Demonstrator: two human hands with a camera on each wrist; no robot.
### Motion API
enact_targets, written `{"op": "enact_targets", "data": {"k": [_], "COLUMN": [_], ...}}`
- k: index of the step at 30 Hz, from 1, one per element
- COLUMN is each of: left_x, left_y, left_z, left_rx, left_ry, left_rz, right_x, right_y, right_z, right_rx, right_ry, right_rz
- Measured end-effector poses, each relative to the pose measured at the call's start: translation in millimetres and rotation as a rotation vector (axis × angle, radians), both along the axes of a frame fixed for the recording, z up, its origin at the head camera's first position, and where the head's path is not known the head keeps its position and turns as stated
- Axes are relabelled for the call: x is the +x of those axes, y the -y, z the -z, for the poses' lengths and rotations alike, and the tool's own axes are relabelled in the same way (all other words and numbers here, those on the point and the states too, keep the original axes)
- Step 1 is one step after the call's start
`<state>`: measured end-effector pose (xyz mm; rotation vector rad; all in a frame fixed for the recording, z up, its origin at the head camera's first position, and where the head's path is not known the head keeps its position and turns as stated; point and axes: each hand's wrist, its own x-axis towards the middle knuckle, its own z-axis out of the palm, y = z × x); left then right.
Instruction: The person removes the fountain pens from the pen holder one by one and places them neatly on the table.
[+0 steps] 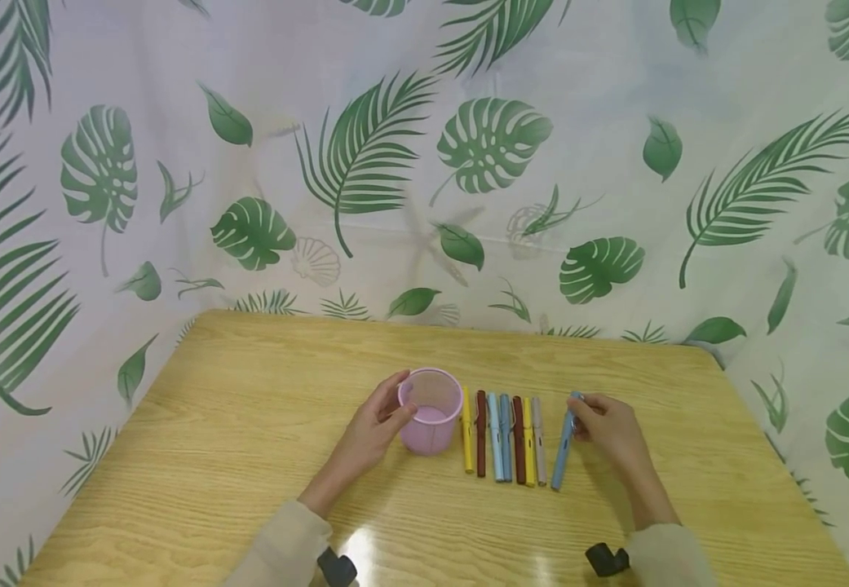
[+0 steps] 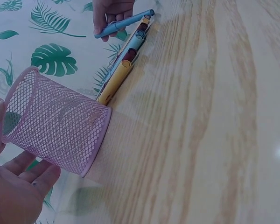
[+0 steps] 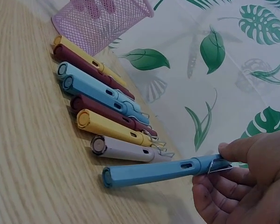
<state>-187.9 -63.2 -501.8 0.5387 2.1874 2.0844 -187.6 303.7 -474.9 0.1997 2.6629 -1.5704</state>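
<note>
— At your right hand (image 1: 610,430), what have you got?
— Your fingers pinch the clip end of a blue pen (image 1: 563,444), just right of the row of pens (image 1: 503,436).
— And your left hand (image 1: 378,421)?
— Curled round the pink mesh cup (image 1: 431,421), mid-table (image 1: 248,408). No writing is readable on anything. Bare wood lies open toward both side edges.

- Backdrop: white curtain (image 1: 424,163) printed with green palm and monstera leaves, plus faint shell motifs. Wraps the back and both sides.
- Furniture: light wood-grain table (image 1: 248,456), rounded far corners, pushed up against the curtain.
- Light: soft and even; glossy glare patches on the table's near edge.
</note>
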Motion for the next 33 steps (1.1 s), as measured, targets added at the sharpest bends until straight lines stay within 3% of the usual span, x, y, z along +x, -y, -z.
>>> {"op": "enact_targets", "data": {"k": [14, 33], "left_x": [-0.6, -1.7], "left_y": [1, 2], "left_z": [1.2, 1.6], "left_rx": [0.005, 0.015], "left_ry": [0.004, 0.005], "left_rz": [0.009, 0.031], "right_x": [-14.3, -20.0], "right_y": [10, 25], "right_z": [14.5, 25.1], "right_rx": [0.099, 0.204], "right_ry": [0.002, -0.046], "right_rz": [0.082, 0.166]}}
